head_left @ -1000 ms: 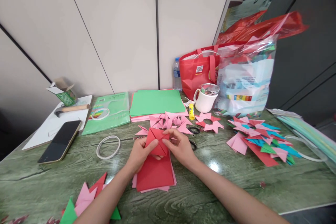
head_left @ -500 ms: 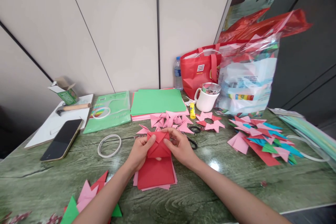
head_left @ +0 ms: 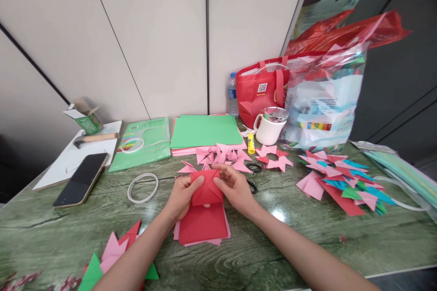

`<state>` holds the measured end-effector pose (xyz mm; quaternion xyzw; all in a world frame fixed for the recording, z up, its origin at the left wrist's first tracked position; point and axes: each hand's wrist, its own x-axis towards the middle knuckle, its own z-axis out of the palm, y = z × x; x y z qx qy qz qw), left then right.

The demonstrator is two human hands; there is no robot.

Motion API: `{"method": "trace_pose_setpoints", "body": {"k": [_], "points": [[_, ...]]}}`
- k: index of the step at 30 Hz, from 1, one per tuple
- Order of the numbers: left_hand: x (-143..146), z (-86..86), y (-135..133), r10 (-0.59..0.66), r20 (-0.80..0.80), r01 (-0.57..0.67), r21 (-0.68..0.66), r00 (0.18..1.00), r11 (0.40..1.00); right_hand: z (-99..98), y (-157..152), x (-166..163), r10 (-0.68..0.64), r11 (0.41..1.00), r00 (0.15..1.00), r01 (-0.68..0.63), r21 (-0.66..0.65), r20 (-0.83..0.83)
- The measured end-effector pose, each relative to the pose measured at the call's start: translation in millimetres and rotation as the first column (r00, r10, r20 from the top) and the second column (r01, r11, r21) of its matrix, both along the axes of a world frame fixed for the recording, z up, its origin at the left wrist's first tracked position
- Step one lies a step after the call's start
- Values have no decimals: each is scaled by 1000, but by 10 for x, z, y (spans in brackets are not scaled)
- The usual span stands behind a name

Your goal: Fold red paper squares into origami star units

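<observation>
Between both hands is a creased red paper square (head_left: 206, 189), held up and tilted toward me. My left hand (head_left: 182, 195) is closed on its left edge, thumb on the front. My right hand (head_left: 235, 188) pinches the upper right edge, thumb on the creases and fingers behind. Just below lies a stack of red and pink paper squares (head_left: 204, 225) on the table. Beyond the hands is a heap of folded pink paper pieces (head_left: 225, 157). Black-handled scissors (head_left: 252, 185) lie partly hidden behind my right hand.
Green and pink sheets (head_left: 206, 132) lie at the back beside a glue stick (head_left: 251, 143), a white mug (head_left: 271, 127) and a red bag (head_left: 254, 93). Folded colored pieces (head_left: 344, 179) are at right. A phone (head_left: 82, 179), hammer (head_left: 99, 138) and white ring (head_left: 142, 188) are at left.
The upper edge of the held red paper now looks straighter, and its crease pattern shows differently. Both hands stay in nearly the same place; the view has shifted slightly.
</observation>
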<state>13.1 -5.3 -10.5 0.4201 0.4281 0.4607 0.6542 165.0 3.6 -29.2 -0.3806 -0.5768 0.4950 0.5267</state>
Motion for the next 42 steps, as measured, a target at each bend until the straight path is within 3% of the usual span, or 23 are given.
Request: {"method": "trace_pose_setpoints", "body": {"k": [22,26,29,34,42], "points": [[-39,-82,-1,-26,-112,33,63,993,997,24,8,11,-53,997,997,50,-54,-50],[-41,-83,-1,-35,-119,42,53,992,998,15,23,7,-8,998,998,4,-67,-55],[-39,-73,-9,-37,-170,51,81,985,995,0,32,4,28,995,999,-31,-90,-29],[-31,-51,-22,-93,-260,124,107,961,986,-25,33,2,-21,997,998,25,-74,59],[-34,-23,-11,-192,-116,200,55,974,978,-35,44,6,-132,987,991,133,-88,19]]}}
